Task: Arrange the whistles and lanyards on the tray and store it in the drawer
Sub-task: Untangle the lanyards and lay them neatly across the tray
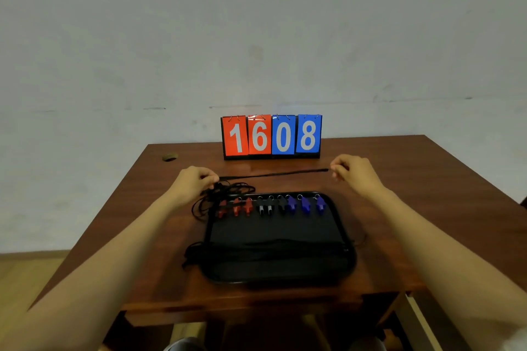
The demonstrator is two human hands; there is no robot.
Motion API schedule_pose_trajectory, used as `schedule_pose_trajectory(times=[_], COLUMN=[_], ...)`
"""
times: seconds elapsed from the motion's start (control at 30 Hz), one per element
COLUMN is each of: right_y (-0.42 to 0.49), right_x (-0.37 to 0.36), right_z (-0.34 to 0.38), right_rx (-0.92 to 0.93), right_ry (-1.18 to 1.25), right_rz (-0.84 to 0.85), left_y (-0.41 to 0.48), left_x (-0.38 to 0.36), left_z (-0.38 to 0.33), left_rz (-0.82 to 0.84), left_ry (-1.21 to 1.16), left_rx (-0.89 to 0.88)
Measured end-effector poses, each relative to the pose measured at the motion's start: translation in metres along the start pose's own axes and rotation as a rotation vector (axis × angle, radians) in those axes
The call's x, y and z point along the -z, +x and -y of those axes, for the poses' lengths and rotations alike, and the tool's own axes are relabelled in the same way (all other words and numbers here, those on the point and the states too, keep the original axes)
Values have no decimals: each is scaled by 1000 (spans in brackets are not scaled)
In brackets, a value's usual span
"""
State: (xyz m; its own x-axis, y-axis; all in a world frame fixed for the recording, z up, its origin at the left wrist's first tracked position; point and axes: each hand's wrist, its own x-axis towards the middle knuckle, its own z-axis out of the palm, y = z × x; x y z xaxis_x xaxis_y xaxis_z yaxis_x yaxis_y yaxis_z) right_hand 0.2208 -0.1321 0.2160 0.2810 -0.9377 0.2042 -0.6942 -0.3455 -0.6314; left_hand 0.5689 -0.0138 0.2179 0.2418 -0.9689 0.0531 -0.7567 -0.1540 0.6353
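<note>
A black tray [343, 232] lies on the wooden table. Along its far edge runs a row of whistles: red ones [236, 206] at the left, black ones [265, 205] in the middle, blue ones [305, 204] at the right. Several black lanyards [273, 248] lie straight across the tray's near part. Beyond the tray, a black lanyard [273, 174] is stretched taut between both hands. My left hand [194, 179] pinches its left end and my right hand [353, 169] pinches its right end. A tangle of loose lanyards [225, 191] sits under my left hand.
A flip scoreboard [271, 136] reading 1608 stands at the table's back edge against the wall. A round cable hole [170, 157] is at the back left corner. The table's front edge [242, 308] runs below the tray.
</note>
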Motion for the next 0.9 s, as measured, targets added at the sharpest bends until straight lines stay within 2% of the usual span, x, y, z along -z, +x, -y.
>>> schedule_pose_trajectory(times=[0.1, 0.23, 0.4, 0.7, 0.9], right_y=[-17, -34, -54, -84, -92], right_x=[-7, -15, -26, -33, -37], right_z=[-20, -43, -63, -79, -85], right_rx=[-58, -116, -157, -132, -133], right_ry=[-51, -154, -263, -343, -344], right_rz=[7, 105, 187, 336, 335], left_y=[-10, -26, -45, -66, -70], left_x=[-15, -33, -51, -74, -81], left_z=[20, 36, 48, 63, 72], left_rz=[4, 69, 75, 112, 107], left_ry=[21, 6, 30, 82, 146], left_rx=[12, 61, 94, 79, 61])
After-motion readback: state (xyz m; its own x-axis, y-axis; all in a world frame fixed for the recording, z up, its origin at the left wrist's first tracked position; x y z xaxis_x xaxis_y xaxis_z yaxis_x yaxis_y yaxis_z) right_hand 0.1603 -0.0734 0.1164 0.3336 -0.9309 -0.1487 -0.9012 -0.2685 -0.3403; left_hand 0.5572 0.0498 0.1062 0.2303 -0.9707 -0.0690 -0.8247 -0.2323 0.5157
